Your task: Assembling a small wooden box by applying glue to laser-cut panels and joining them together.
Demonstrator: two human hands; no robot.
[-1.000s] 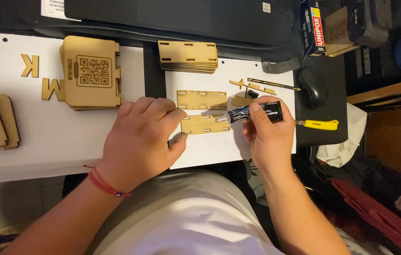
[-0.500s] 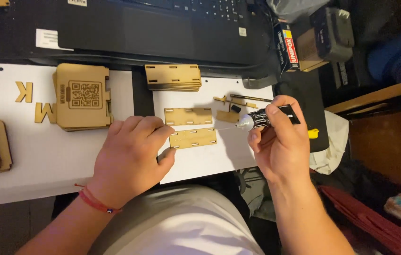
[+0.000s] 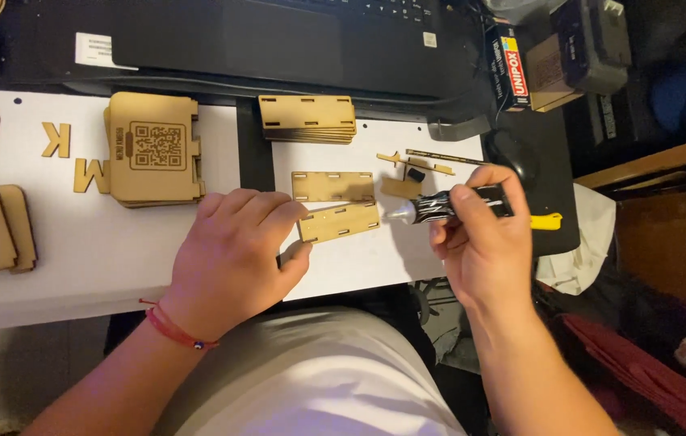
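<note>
Now the slotted wooden strip (image 3: 340, 221) lies flat on white paper (image 3: 375, 258); left hand (image 3: 234, 254), fingers loosely spread, pins it, right hand (image 3: 476, 242) grips a glue tube (image 3: 440, 207).

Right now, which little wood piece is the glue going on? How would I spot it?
Find the white sheet in front of the laptop. Two slotted wooden strips lie there; it is the nearer strip, tilted, pinned by the left hand, with the glue tube nozzle at its end.
</note>
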